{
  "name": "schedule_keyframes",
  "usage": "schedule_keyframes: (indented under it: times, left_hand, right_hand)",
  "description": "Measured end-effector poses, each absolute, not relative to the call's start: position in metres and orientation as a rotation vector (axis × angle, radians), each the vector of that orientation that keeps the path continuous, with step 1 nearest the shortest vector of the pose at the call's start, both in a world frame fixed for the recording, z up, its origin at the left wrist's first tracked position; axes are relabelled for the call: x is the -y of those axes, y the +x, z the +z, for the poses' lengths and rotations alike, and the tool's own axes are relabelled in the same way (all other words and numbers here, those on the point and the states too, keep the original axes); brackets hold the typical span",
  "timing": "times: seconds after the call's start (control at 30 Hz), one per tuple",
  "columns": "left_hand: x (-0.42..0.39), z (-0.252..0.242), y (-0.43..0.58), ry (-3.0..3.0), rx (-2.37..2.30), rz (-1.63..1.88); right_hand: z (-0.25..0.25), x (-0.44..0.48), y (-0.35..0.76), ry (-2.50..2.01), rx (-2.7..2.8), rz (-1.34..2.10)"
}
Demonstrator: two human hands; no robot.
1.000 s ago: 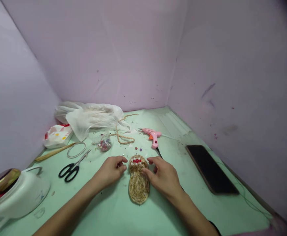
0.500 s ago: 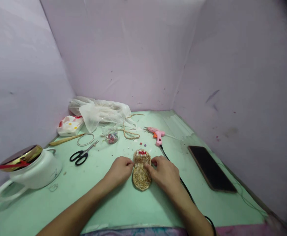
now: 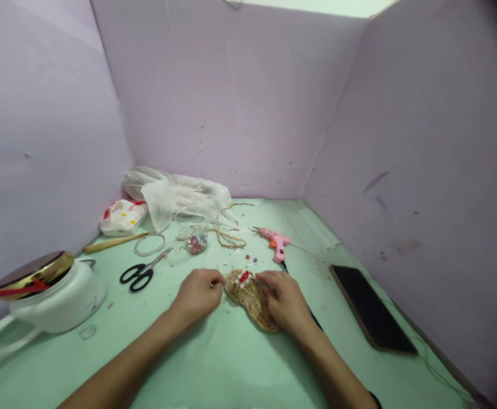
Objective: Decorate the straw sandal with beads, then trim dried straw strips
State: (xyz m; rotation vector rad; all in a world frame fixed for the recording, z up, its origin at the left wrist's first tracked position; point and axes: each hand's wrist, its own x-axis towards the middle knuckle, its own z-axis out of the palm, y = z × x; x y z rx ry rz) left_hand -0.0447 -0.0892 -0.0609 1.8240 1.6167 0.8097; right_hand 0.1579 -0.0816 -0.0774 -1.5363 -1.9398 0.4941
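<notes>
A small sole-shaped piece of coiled straw braid [image 3: 254, 301] lies tilted on the green table, its upper end toward the left. Red and white beads [image 3: 243, 278] sit in a cluster on that upper end. My right hand [image 3: 288, 304] grips the piece along its right side, fingertips by the beads and thumb over the braid. My left hand [image 3: 197, 294] is closed, its fingertips at the piece's upper left edge; whether they pinch anything is hidden. Just beyond the piece, a few loose beads [image 3: 248, 257] lie on the table.
A pink glue gun [image 3: 277, 243] lies beyond my right hand, with a phone [image 3: 371, 307] farther right. To the left are black-handled scissors [image 3: 140, 275], a metal ring [image 3: 149, 244], a bead cup [image 3: 196, 243] and a white lidded pot [image 3: 56, 301]. A plastic bag [image 3: 188, 196] lies behind.
The straw piece has turned from upright to slanting, its lower end swinging right under my right hand. My left hand has shifted slightly left. The camera view has tilted up a little.
</notes>
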Motion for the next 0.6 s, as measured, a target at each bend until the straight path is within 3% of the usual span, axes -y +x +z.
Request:
schedule_keyframes:
  times: [0.17,0.4,0.6]
  left_hand:
    - [0.073,-0.054,-0.064,1.970,-1.547,0.813]
    - [0.063,-0.059,-0.051,2.170,-1.194,0.632]
    - [0.068,-0.072,-0.050,2.352,-1.193,0.641]
  right_hand:
    - [-0.062,0.100,0.156,-1.659,1.886,0.438]
    - [-0.082,0.115,0.134,-1.560,2.021,0.304]
    - [-0.084,0.104,0.150,-1.387,2.017,0.391]
